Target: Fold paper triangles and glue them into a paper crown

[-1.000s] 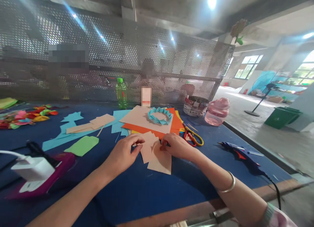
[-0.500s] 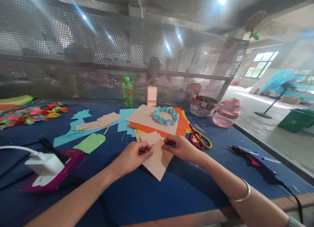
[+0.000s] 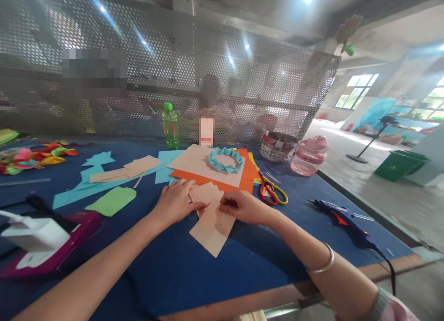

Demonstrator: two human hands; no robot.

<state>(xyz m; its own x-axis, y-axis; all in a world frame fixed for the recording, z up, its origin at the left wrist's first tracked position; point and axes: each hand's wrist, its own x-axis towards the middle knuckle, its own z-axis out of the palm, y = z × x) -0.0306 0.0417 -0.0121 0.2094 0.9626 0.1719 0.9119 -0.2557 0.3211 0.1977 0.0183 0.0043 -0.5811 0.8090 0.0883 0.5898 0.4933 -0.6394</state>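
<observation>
My left hand (image 3: 175, 201) rests on a small stack of peach paper squares (image 3: 207, 192) on the blue table (image 3: 222, 270), fingers curled down on them. My right hand (image 3: 243, 207) pinches the upper edge of a larger peach paper sheet (image 3: 211, 226) that lies flat in front of me. Behind the squares lie orange and peach sheets (image 3: 215, 177) with a folded blue paper ring (image 3: 226, 159) on top.
Red-and-yellow scissors (image 3: 272, 192) lie right of the papers, a blue glue gun (image 3: 342, 217) further right. A green bottle (image 3: 171, 126), a woven basket (image 3: 277, 148) and a pink jar (image 3: 308, 156) stand at the back. Paper scraps, a charger and a magenta case (image 3: 52, 247) lie left.
The peach sheet, lifted between both hands half a second ago, now lies on the table. My left hand has let it go and moved onto the small stack of squares.
</observation>
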